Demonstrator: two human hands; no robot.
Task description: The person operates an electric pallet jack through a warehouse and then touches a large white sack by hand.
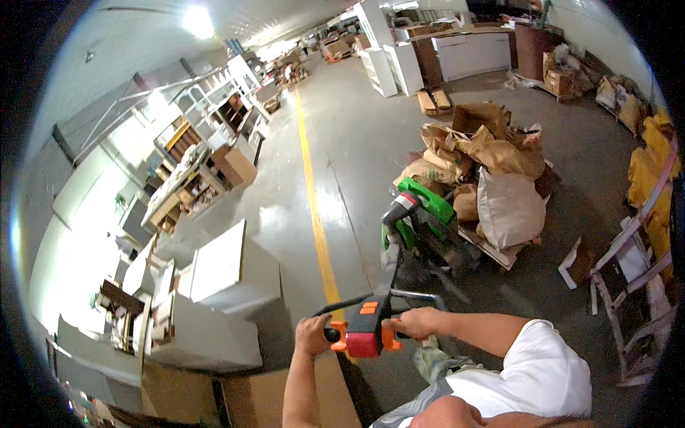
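Note:
The control handle [366, 338] of an electric pallet truck is in front of me, black and red with orange parts at its sides. My left hand [314, 335] is closed round its left grip. On the right grip my right hand [419, 322] is closed, its fingertips beside the orange part. The handle's shaft runs forward to the green and black truck body [428, 201]. Just beyond that, brown paper sacks [492, 153] and a bulging white sack [510, 207] are heaped on a wooden pallet [492, 250]. The truck's forks are hidden.
Pale box-shaped cabinets [235, 271] stand close on the left, beside a yellow floor line [314, 221]. At right are a leaning ladder-like frame [635, 299] and yellow sacks [653, 178]. White cabinets [471, 57] and a brown drum [535, 51] stand farther back.

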